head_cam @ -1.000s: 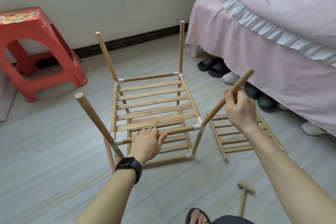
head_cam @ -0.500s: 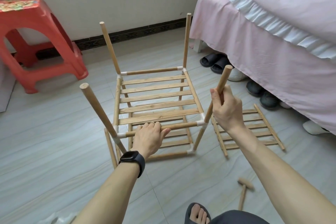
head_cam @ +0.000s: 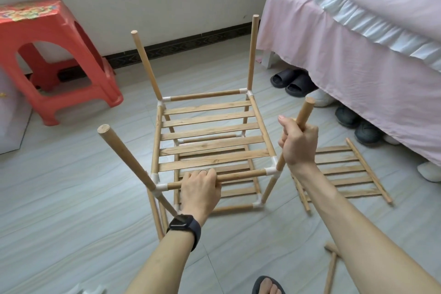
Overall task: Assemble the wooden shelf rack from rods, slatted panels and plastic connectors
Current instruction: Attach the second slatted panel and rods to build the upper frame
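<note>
Shelf rack (head_cam: 210,143) stands half-built on the tiled floor (head_cam: 71,198), beneath both hands. The left hand (head_cam: 200,188) curls its fingers over the near horizontal rod (head_cam: 241,176), gripping it. The right hand (head_cam: 298,143) clenches a tilted rod (head_cam: 306,110) whose lower end meets the white connector (head_cam: 272,170) just below the fingers. A loose slatted panel (head_cam: 338,174) lies flat on the floor, right of that fist.
</note>
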A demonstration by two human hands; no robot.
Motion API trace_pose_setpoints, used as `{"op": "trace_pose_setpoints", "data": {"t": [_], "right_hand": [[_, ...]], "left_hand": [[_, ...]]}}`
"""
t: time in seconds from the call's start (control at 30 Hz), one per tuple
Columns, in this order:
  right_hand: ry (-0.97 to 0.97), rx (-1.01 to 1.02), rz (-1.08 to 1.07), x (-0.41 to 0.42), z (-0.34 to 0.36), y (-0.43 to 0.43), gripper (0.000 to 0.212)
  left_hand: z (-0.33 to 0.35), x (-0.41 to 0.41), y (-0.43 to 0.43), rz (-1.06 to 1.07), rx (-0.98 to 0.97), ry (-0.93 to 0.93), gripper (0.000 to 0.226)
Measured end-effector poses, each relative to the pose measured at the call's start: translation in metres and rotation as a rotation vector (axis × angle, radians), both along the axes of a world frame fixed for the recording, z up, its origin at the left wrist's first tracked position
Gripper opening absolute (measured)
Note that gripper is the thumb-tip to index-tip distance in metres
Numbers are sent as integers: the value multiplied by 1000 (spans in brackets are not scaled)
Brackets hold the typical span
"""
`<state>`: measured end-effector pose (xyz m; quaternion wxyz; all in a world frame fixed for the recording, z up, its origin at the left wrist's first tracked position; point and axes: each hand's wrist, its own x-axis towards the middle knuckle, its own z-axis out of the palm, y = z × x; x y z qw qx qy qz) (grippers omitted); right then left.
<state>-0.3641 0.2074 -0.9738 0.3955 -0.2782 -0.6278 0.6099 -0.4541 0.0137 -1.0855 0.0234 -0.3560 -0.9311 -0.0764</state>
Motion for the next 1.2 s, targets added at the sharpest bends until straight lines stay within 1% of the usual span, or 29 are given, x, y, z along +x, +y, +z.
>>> {"op": "trace_pose_setpoints", "data": {"t": [0.13, 0.2, 0.33, 0.43, 0.53, 0.57, 0.6, 0.67, 0.77, 0.83, 0.9, 0.97, 1.03, 1.1, 1.17, 1.2], "right_hand": [[73, -27, 102, 6, -9, 18, 51], [72, -2, 94, 3, -11, 15, 48], [23, 20, 64, -7, -7, 14, 48], [1, 11, 45, -5, -4, 14, 48], [-34, 7, 26, -3, 0, 11, 47], [-49, 11, 20, -2, 2, 10, 46], [-64, 16, 13, -1, 4, 9, 46], [-101, 18, -2, 3, 8, 6, 46], [-191, 16, 0, 9, 14, 2, 46], [-297, 59, 0, 11, 17, 5, 46], [-457, 86, 15, 14, 18, 9, 46], [-659, 116, 70, 21, 10, 9, 48], [-930, 186, 129, 32, -2, 2, 53], [-1150, 251, 306, 40, -15, -13, 44], [-1300, 292, 556, 38, -19, -34, 35], [-1374, 350, 662, 32, -19, -48, 35]], "left_hand": [[-7, -4, 6, -3, -16, 23, 23], [-9, -7, 8, 0, 3, 56, 25], [-10, -13, 10, 26, -52, 13, 26], [-4, -12, 9, 21, -40, -7, 21], [2, -6, 2, -29, -80, 1, 4], [4, -4, 0, -39, -116, 0, 9], [8, -3, -2, -56, -161, -20, 20], [20, -2, -5, -101, -234, -88, 35], [45, -4, -14, -147, -319, -212, 45], [67, -8, -23, -143, -352, -305, 48], [94, -14, -33, -163, -395, -333, 44], [120, -22, -48, -196, -426, -299, 37], [140, -30, -68, -198, -418, -293, 34], [150, -38, -93, -171, -417, -318, 34], [148, -46, -118, -131, -423, -388, 34], [142, -51, -133, -111, -430, -439, 34]]}}
